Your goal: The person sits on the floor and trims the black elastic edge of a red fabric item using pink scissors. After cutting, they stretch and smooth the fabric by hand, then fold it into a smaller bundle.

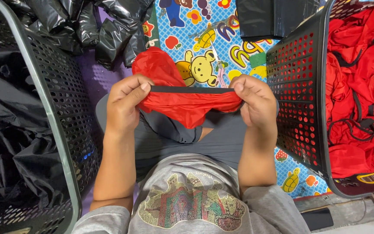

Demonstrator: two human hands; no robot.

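The red cloth [182,106] stretches between the left hand [124,104] and right hand [256,102], both pinching its black band. Perforated black baskets [295,86] flank the hands closely, leaving little room sideways.

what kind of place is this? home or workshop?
Likely home piecework on the floor, not a factory. The person sits on a cartoon play mat, stretching a red fabric piece between left hand and right hand, with a basket of red fabric beside them.
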